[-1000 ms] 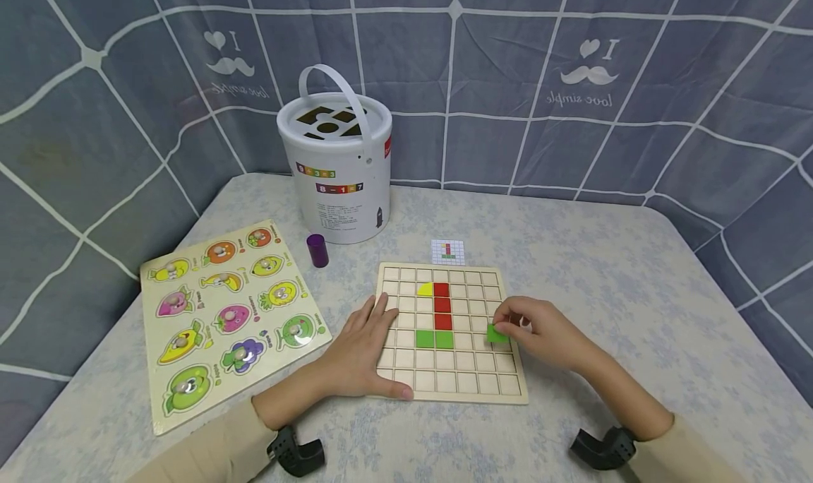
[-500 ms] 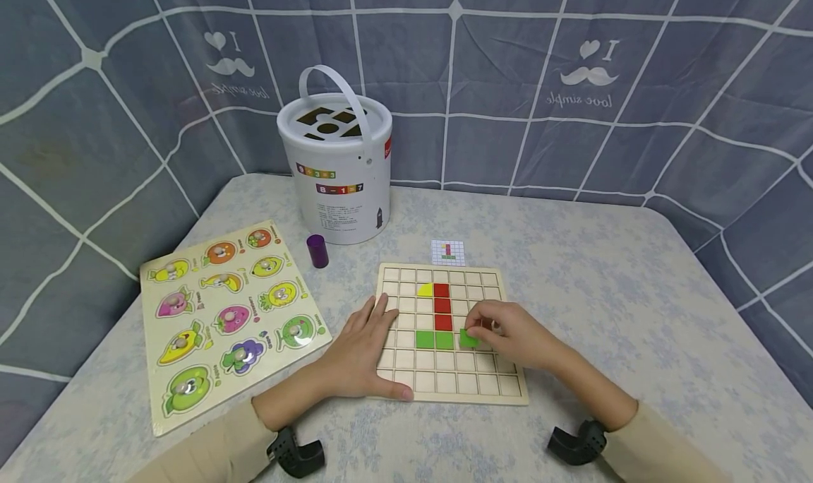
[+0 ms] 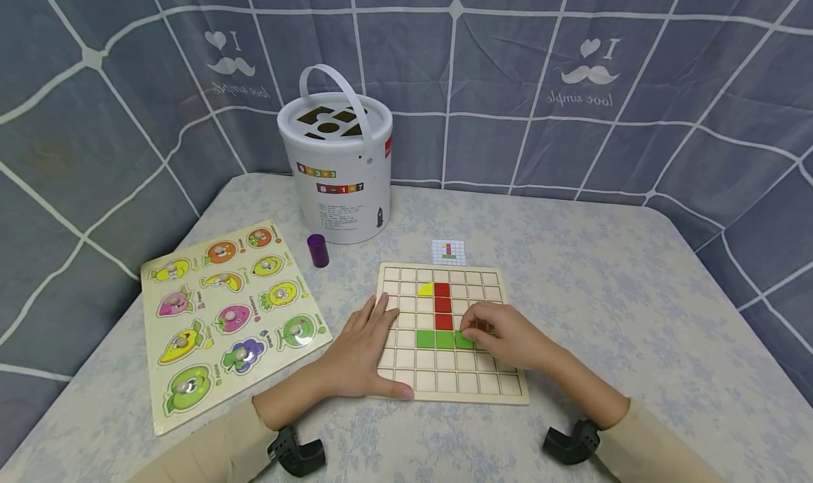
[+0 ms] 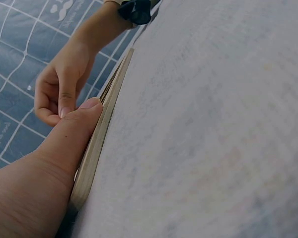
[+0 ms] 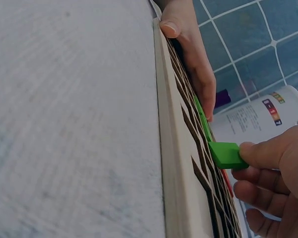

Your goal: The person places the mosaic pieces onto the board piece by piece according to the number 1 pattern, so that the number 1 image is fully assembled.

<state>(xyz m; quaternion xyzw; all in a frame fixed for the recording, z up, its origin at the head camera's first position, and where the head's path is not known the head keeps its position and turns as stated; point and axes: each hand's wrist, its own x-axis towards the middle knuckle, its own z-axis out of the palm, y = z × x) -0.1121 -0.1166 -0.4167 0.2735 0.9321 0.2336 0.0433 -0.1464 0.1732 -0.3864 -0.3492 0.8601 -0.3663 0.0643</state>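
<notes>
In the head view a wooden grid board lies on the table. My left hand rests with spread, straight fingers on its left edge, thumb at the near edge. My right hand pinches a green square tile between thumb and fingers. The right wrist view shows that tile tilted, one edge at the grid. It adjoins a row of two green tiles set in the cells. A column of red tiles stands above them, with a yellow quarter-round tile left of the top one.
A small pattern card lies behind the board. A purple cylinder stands at the back left, near a white lidded bucket. A fruit knob puzzle lies on the left. Behind the table hangs a blue checked cloth.
My right hand has carried the green tile left across the board, from the right-hand cells to beside the two green tiles. My left hand has stayed in place.
</notes>
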